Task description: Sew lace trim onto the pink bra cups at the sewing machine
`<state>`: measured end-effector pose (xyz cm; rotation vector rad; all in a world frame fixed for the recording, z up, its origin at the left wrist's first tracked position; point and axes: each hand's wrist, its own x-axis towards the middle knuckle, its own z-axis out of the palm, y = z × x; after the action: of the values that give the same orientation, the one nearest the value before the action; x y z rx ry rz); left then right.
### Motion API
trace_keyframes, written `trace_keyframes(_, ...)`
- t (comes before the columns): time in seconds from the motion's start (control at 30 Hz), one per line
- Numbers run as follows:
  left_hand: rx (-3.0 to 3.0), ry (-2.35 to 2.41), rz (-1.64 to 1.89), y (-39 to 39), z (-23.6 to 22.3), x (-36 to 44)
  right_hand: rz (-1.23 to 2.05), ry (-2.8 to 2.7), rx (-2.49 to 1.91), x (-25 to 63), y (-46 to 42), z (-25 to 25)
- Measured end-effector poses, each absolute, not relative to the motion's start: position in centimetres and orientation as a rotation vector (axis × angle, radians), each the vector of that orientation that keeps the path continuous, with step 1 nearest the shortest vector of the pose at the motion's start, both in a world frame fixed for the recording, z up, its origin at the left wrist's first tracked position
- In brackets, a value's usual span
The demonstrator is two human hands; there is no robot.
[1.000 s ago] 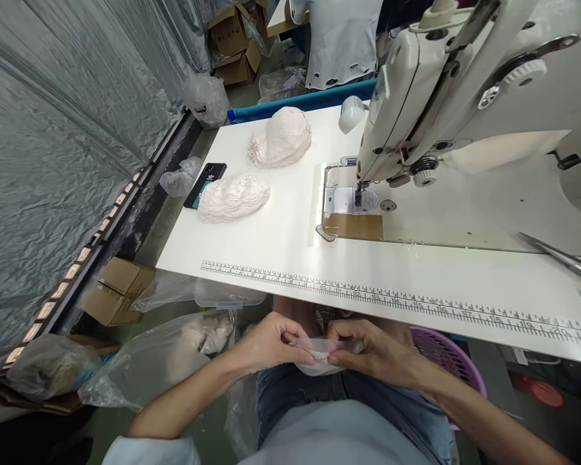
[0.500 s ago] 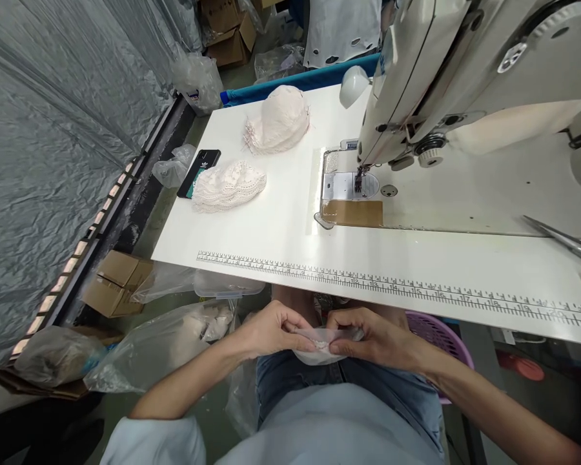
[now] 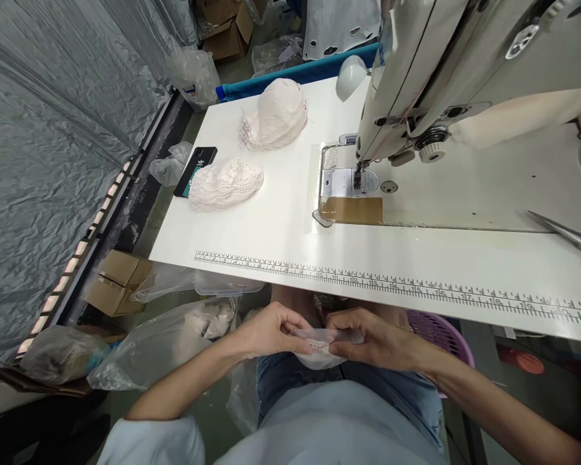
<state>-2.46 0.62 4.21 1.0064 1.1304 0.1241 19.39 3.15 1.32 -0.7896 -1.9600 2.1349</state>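
Note:
Over my lap, below the table edge, a small translucent plastic bag (image 3: 319, 359) is stretched between my hands. Something white and lacy shows in its middle; I cannot make out exactly what. My left hand (image 3: 274, 329) pinches the bag's left side between thumb and fingers. Its right side is gripped the same way by my right hand (image 3: 375, 337). Farther up on the white table (image 3: 281, 226) lie a flat stack of cream lace pieces (image 3: 226, 185) and a rounded cream cloth bundle (image 3: 278, 115), both out of my hands.
A sewing machine (image 3: 401, 84) stands at the table's right, with scissors (image 3: 564, 234) near the right edge. A black phone (image 3: 199, 161) sits partly under the lace stack. A purple basket (image 3: 438, 336), cardboard boxes (image 3: 119, 281) and large plastic bags (image 3: 150, 342) are below.
The fingers of my left hand have shifted slightly on the bag, and more of the white lacy part shows. Both hands stay in nearly the same place; the view has tilted a little.

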Motion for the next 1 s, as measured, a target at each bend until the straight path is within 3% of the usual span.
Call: trace_keyframes(1.0,0.850,1.175,0.083,1.5,4.3,-1.8,2.342,-1.793,-0.705,21.7,3.2,0.2)
